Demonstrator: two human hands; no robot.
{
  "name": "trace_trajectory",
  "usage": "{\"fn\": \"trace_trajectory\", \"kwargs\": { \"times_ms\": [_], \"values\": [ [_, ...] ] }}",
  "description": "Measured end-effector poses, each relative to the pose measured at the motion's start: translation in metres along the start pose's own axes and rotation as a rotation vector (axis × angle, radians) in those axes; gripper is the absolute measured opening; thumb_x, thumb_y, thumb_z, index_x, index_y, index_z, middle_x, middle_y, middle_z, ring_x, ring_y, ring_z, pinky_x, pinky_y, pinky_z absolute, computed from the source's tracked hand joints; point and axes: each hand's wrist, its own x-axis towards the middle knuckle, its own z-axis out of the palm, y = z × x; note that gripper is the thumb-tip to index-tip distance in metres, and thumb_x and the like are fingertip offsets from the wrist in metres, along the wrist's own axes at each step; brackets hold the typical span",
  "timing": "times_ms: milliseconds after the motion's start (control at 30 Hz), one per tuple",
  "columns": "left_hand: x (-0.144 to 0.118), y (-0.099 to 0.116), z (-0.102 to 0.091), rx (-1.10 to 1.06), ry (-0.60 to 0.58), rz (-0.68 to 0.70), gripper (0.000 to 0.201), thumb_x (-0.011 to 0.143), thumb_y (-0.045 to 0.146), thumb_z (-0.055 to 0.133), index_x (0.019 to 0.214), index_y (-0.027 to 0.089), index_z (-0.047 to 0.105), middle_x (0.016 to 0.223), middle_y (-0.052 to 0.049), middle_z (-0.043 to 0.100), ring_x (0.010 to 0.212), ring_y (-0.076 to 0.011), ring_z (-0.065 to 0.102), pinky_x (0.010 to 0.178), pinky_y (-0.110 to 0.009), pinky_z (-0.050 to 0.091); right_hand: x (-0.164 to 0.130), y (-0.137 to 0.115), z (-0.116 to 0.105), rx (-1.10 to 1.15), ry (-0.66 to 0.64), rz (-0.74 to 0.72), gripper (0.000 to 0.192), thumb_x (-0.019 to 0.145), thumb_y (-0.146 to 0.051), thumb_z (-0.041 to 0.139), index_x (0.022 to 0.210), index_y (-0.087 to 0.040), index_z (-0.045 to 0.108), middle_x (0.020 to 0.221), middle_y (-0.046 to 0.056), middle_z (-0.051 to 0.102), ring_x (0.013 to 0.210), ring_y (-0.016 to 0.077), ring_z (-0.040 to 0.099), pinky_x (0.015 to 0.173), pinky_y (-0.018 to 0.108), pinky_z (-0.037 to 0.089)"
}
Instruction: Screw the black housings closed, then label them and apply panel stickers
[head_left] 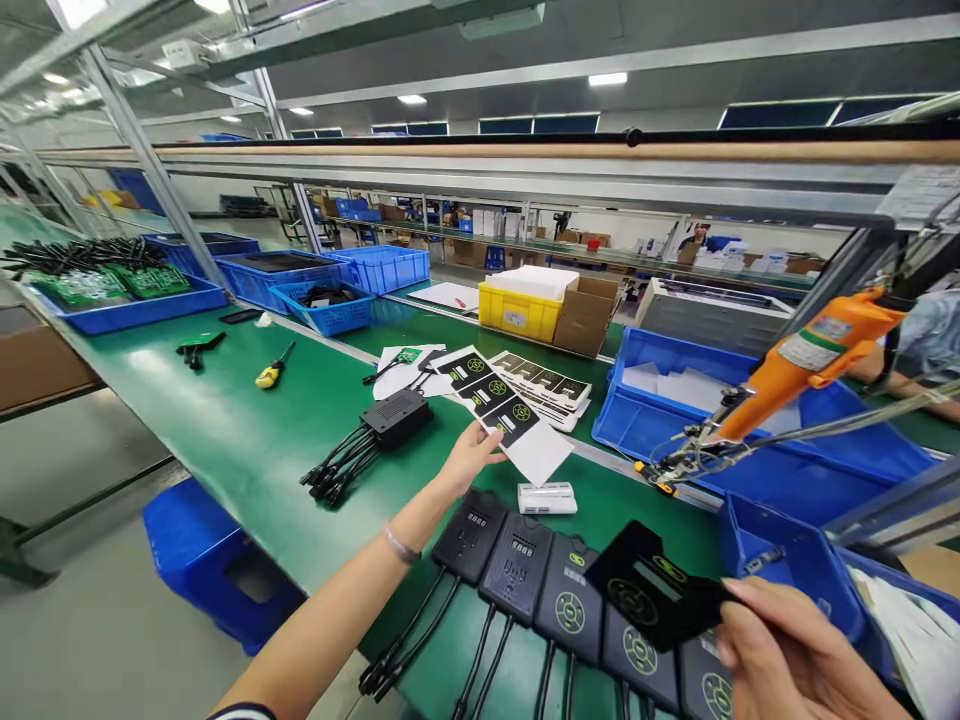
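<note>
My left hand (pixel 471 458) grips the near edge of a white label sheet (pixel 544 452) that carries several black panel stickers. The sheet overlaps a stack of printed sheets (pixel 551 385). In my right hand (pixel 787 645), a black panel sticker (pixel 652 590) with a yellow-green ring and logo is pinched by one end. It hangs above a row of black controller boxes with cables. The leftmost box (pixel 471 535) and the second box (pixel 515 568) show bare faces with digit displays. The third box (pixel 570 597) bears a sticker like the one I hold.
A black box with several cables (pixel 396 415) and a yellow screwdriver (pixel 271 372) lie on the green bench. White rolls (pixel 547 498) sit behind the controllers. An orange power screwdriver (pixel 814 355) hangs at right over a blue bin (pixel 637 410). A yellow bin (pixel 517 312) stands behind.
</note>
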Motion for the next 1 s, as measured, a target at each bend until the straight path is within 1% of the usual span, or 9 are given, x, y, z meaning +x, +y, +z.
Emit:
{"fn": "trace_trajectory", "kwargs": {
  "times_ms": [67, 133, 200, 267, 333, 467, 600, 767, 1000],
  "values": [
    [-0.009, -0.008, -0.01, 0.102, 0.01, -0.039, 0.054, 0.072, 0.038, 0.076, 0.116, 0.013, 0.058, 0.111, -0.018, 0.065, 0.095, -0.0264, 0.066, 0.081, -0.043, 0.056, -0.005, 0.001, 0.014, 0.033, -0.106, 0.264, 0.023, 0.073, -0.035, 0.079, 0.089, -0.021, 0.072, 0.071, 0.002, 0.06, 0.051, 0.0099, 0.05, 0.043, 0.024, 0.041],
    [-0.031, -0.013, -0.024, 0.189, 0.017, -0.047, 0.055, 0.071, 0.029, 0.076, 0.122, 0.016, 0.057, 0.12, -0.016, 0.061, 0.102, -0.0269, 0.062, 0.09, -0.046, 0.052, -0.01, 0.011, 0.027, 0.071, -0.246, 0.467, 0.031, 0.072, -0.043, 0.078, 0.091, -0.019, 0.072, 0.06, 0.0, 0.056, 0.048, 0.0093, 0.048, 0.043, 0.023, 0.041],
    [-0.062, -0.013, -0.038, 0.353, -0.081, 0.021, 0.045, 0.076, 0.023, 0.071, 0.119, 0.021, 0.06, 0.119, -0.01, 0.063, 0.106, -0.0256, 0.06, 0.097, -0.045, 0.049, -0.015, 0.028, 0.041, 0.1, -0.343, 0.603, 0.036, 0.071, -0.048, 0.078, 0.091, -0.018, 0.071, 0.059, -0.001, 0.054, 0.049, 0.0085, 0.047, 0.044, 0.021, 0.039],
    [-0.093, -0.013, -0.051, 0.664, -0.248, 0.167, 0.024, 0.084, 0.02, 0.061, 0.108, 0.023, 0.065, 0.113, -0.007, 0.065, 0.106, -0.0244, 0.061, 0.098, -0.045, 0.05, -0.021, 0.044, 0.056, 0.135, -0.415, 0.697, 0.039, 0.069, -0.05, 0.078, 0.09, -0.017, 0.07, 0.062, -0.001, 0.055, 0.048, 0.0068, 0.045, 0.043, 0.02, 0.037],
    [-0.121, -0.016, -0.061, 0.927, -0.297, 0.255, 0.016, 0.089, 0.019, 0.056, 0.102, 0.022, 0.065, 0.113, -0.008, 0.065, 0.106, -0.0248, 0.062, 0.095, -0.045, 0.054, -0.027, 0.057, 0.072, 0.153, -0.47, 0.766, 0.042, 0.067, -0.051, 0.079, 0.088, -0.016, 0.069, 0.062, -0.002, 0.054, 0.047, 0.0062, 0.044, 0.043, 0.02, 0.035],
    [-0.156, -0.031, -0.069, 1.16, -0.306, 0.405, 0.029, 0.091, 0.023, 0.059, 0.12, 0.02, 0.059, 0.133, -0.013, 0.058, 0.126, -0.0304, 0.055, 0.098, -0.046, 0.055, -0.036, 0.069, 0.094, 0.131, -0.521, 0.824, 0.045, 0.066, -0.052, 0.079, 0.088, -0.015, 0.067, 0.058, -0.003, 0.051, 0.045, 0.0066, 0.042, 0.041, 0.02, 0.033],
    [-0.166, -0.039, -0.067, 1.214, -0.333, 0.533, 0.034, 0.091, 0.021, 0.06, 0.125, 0.018, 0.058, 0.137, -0.017, 0.055, 0.132, -0.0353, 0.049, 0.096, -0.05, 0.057, -0.039, 0.073, 0.099, 0.083, -0.542, 0.8, 0.038, 0.072, -0.046, 0.077, 0.091, -0.015, 0.067, 0.062, -0.002, 0.053, 0.046, 0.0062, 0.042, 0.043, 0.021, 0.034],
    [-0.167, -0.037, -0.062, 1.222, -0.384, 0.584, 0.037, 0.088, 0.023, 0.066, 0.123, 0.014, 0.06, 0.13, -0.015, 0.061, 0.134, -0.0412, 0.045, 0.101, -0.06, 0.051, -0.04, 0.078, 0.099, 0.007, -0.546, 0.785, 0.035, 0.074, -0.045, 0.076, 0.092, -0.016, 0.067, 0.064, -0.002, 0.053, 0.047, 0.0061, 0.043, 0.042, 0.02, 0.034],
    [-0.168, -0.037, -0.06, 1.213, -0.421, 0.574, 0.034, 0.092, 0.022, 0.061, 0.124, 0.01, 0.059, 0.126, -0.016, 0.063, 0.129, -0.0376, 0.052, 0.105, -0.062, 0.046, -0.037, 0.077, 0.098, 0.08, -0.449, 0.906, 0.031, 0.068, -0.041, 0.082, 0.086, -0.019, 0.069, 0.061, -0.003, 0.052, 0.049, 0.0046, 0.043, 0.042, 0.016, 0.034]
  ]
}}
